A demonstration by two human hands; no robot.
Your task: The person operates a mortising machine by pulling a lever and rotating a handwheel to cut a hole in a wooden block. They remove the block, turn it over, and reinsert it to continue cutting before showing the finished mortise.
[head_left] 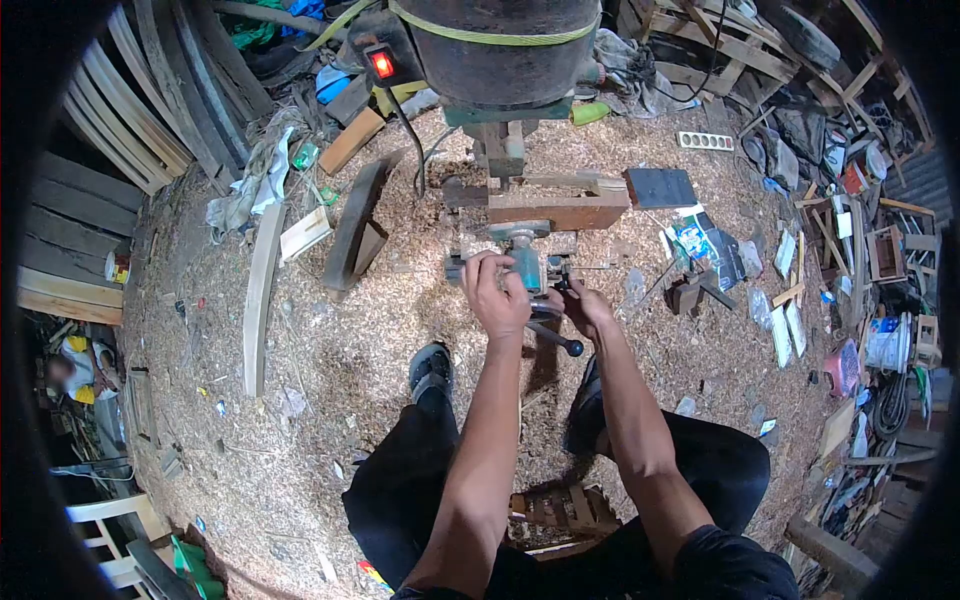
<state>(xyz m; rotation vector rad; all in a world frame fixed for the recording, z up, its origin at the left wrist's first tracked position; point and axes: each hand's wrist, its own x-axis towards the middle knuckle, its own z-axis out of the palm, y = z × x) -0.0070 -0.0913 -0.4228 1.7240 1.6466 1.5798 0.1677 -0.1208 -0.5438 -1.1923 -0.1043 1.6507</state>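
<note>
A machine with a dark motor housing [505, 50] stands at the top centre, a green strap round it. Below its head a reddish-brown wooden block [560, 208] is held at a clamp with a blue-green body [525, 266]. My left hand [495, 295] rests with bent fingers against the left side of that body. On the right, my right hand [588, 306] has its fingers closed round a small dark part of the clamp, partly hidden. A lever with a black ball knob [573, 348] sticks out below, between my forearms.
Wood shavings cover the floor [300, 450]. A red-lit switch [382, 64] sits at the machine's left. Curved wooden pieces [262, 300] lie left; a dark board [660, 187] lies right of the block. Another person [88, 368] is at the far left edge.
</note>
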